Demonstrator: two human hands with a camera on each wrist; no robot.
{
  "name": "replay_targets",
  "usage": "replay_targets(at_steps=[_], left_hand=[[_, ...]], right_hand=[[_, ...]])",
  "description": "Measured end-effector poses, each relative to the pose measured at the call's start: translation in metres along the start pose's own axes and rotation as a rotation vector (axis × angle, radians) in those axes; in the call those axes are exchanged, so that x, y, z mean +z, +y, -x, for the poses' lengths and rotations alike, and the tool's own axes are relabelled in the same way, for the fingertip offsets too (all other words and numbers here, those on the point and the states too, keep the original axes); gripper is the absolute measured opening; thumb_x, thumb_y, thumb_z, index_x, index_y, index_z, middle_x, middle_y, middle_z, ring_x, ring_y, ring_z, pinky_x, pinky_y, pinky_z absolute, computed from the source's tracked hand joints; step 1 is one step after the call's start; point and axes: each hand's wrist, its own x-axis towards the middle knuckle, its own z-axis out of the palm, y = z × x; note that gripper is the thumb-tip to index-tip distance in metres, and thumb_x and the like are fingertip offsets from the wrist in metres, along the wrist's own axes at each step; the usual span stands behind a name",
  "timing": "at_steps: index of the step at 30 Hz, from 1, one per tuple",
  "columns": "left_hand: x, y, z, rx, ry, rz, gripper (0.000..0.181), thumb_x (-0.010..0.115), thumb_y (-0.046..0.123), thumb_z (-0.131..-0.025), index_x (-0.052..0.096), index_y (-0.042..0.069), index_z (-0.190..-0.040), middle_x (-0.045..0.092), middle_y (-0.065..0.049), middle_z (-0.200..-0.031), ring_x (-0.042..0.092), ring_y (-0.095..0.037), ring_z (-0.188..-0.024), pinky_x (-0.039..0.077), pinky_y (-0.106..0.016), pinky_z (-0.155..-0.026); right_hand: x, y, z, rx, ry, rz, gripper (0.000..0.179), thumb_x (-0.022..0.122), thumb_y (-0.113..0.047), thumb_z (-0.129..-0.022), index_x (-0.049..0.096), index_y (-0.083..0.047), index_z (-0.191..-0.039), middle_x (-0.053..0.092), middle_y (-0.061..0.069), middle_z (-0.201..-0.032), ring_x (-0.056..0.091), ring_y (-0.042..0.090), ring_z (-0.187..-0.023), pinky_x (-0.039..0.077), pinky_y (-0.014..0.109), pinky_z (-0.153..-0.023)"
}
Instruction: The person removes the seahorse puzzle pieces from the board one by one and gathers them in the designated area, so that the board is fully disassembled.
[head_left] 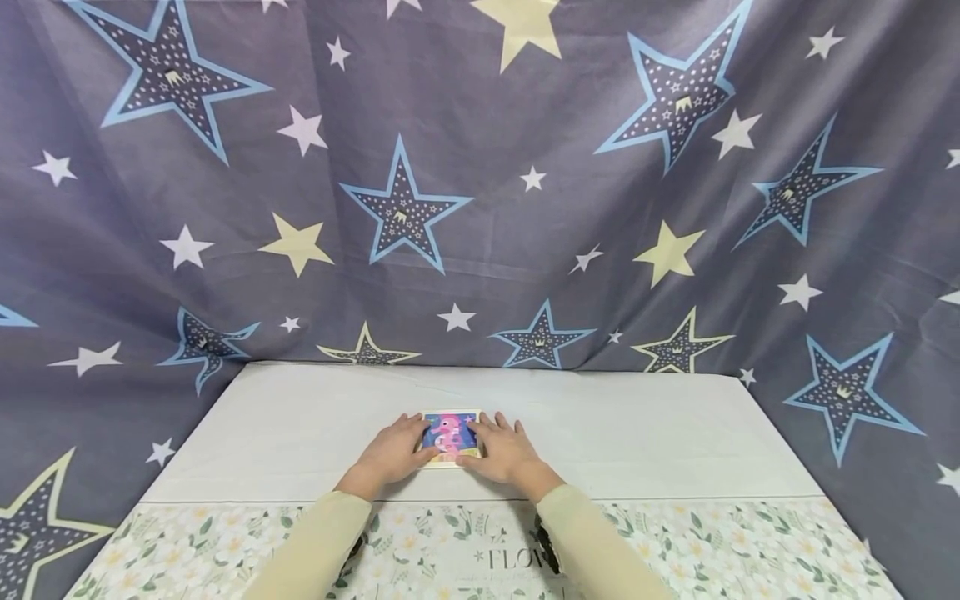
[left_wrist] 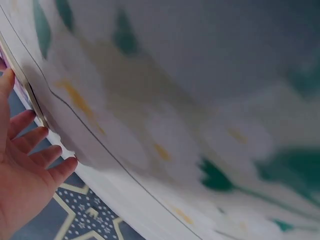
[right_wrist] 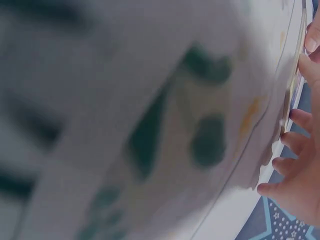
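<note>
Star-printed curtain [head_left: 495, 275] behind. White counter [head_left: 660, 442] in front of it, floral cover [head_left: 420, 542] along the near side. Left hand [head_left: 393, 450] and right hand [head_left: 507, 454] both open, fingers extended, touching opposite sides of the small seahorse picture board [head_left: 450, 435], which lies on the counter between them.

seahorse picture [head_left: 450, 432]: smooth, printed | backdrop [head_left: 487, 275]: creased cloth | tabletop [head_left: 645, 433]: smooth, matt
</note>
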Motion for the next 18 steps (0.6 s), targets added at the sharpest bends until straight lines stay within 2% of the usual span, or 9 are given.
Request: replay_targets(at_steps=[11, 18], left_hand=[[0.007, 0.027, -0.007, 0.027, -0.013, 0.005, 0.060, 0.058, 0.044, -0.089, 0.050, 0.002, -0.131, 0.045, -0.020, -0.140, 0.038, -0.040, -0.132, 0.033, -0.050, -0.109], [0.008, 0.042, -0.010, 0.041, -0.054, 0.013, 0.060, 0.058, 0.044, -0.090, 0.049, 0.003, -0.133, 0.043, -0.019, -0.142, 0.035, -0.039, -0.134, 0.031, -0.049, -0.110]], right_hand=[[0.000, 0.031, 0.014, -0.002, 0.024, -0.010, 0.077, 0.044, -0.069, -0.085, 0.039, -0.019, -0.143, 0.032, 0.008, -0.151, 0.028, 0.035, -0.139, 0.022, 0.059, -0.111], [-0.002, 0.048, 0.025, -0.006, 0.032, -0.027, 0.077, 0.044, -0.069, -0.085, 0.039, -0.020, -0.143, 0.032, 0.008, -0.152, 0.028, 0.037, -0.139, 0.022, 0.060, -0.110]])
